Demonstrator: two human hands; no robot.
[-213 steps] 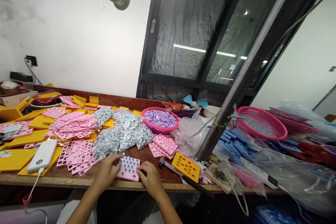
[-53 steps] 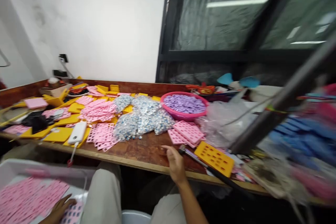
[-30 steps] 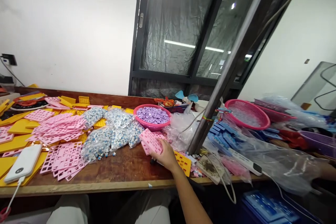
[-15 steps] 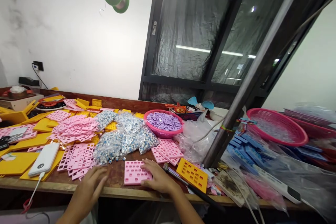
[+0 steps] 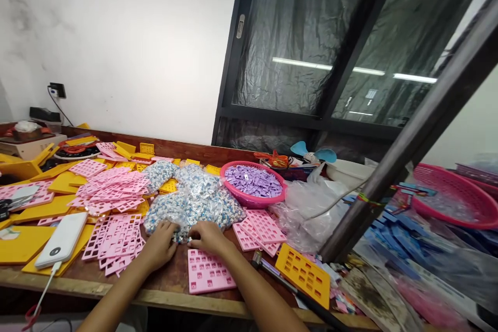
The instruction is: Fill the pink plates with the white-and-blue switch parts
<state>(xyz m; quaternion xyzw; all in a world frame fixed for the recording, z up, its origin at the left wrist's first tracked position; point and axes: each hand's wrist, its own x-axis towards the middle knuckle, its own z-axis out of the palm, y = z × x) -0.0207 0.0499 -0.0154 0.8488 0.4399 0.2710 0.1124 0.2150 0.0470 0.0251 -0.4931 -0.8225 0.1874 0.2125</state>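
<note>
Tabletop (image 5: 171, 282), one, wooden. Pink tray (image 5: 210, 271), one, empty, lies flat at the near edge, released within the last half second by the right hand (image 5: 208, 237), so filling can start. Both hands, left hand (image 5: 159, 245) included, now reach into the heap of blue-white pieces (image 5: 190, 202) just behind it, fingers curled on pieces; whether any is pinched, cannot tell.

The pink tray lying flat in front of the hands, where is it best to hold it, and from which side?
Probably by its near edge: the pink tray lies flat close to the table edge, and its near-right corner is clear. Its far edge sits under the right hand, and the left hand is beside it.
</note>
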